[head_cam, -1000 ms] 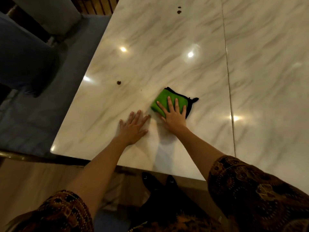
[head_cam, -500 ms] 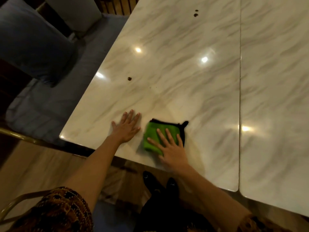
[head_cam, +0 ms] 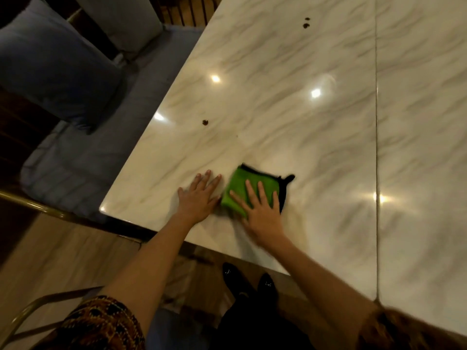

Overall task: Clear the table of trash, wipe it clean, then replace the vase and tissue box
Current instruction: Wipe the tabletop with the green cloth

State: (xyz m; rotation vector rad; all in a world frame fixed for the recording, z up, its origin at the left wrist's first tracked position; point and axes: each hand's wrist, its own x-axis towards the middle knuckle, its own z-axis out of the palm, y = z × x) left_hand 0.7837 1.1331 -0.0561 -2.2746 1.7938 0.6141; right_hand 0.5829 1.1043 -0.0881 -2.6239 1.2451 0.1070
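A folded green cloth (head_cam: 237, 189) with a black edge lies on the white marble table (head_cam: 278, 117) near its front left corner. My right hand (head_cam: 264, 215) presses flat on the cloth with its fingers spread over it. My left hand (head_cam: 198, 198) rests palm-down on the bare marble just left of the cloth, almost touching it, and holds nothing. A small brown spot (head_cam: 205, 122) sits on the table beyond my left hand. Two more brown spots (head_cam: 306, 24) lie far back. No vase or tissue box is in view.
A seam (head_cam: 376, 122) runs front to back through the tabletop at the right. A blue cushioned bench (head_cam: 83, 160) with a blue pillow (head_cam: 58, 72) stands along the table's left side. A gold chair frame (head_cam: 38, 309) is at the lower left. My black shoes (head_cam: 252, 279) show under the front edge.
My right hand has dragged the green cloth back toward the front edge and to the left, beside my left hand. My left hand has stayed flat on the marble.
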